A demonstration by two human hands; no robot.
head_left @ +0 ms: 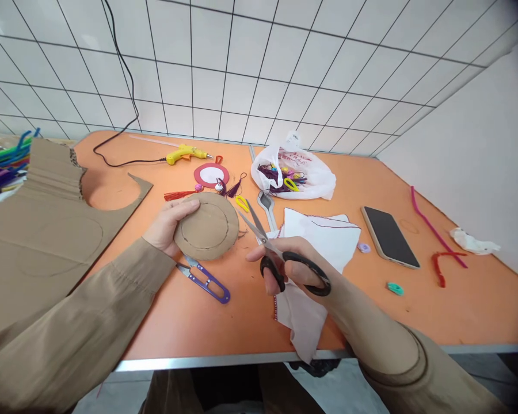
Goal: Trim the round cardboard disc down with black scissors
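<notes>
My left hand (171,225) grips the left edge of a round cardboard disc (207,226), thumb on top. A smaller circle is drawn inside the disc's rim. In my right hand (291,261) are black-handled scissors (264,237), fingers through the loops. Their blades stand slightly apart and point toward the disc's right edge; I cannot tell whether they touch it. Purple thread snips (207,283) lie on the table just below the disc. Behind it are a red ring with a white centre (211,175), a red tassel (182,195) and a yellow loop (242,203).
A cut cardboard sheet (60,230) covers the left side. At the back lie a yellow glue gun (185,153) with its cord and a white plastic bag (315,175) of trinkets. White cloth (323,230) lies beneath my right hand. Farther right are a phone (389,236) and pipe cleaners (435,224).
</notes>
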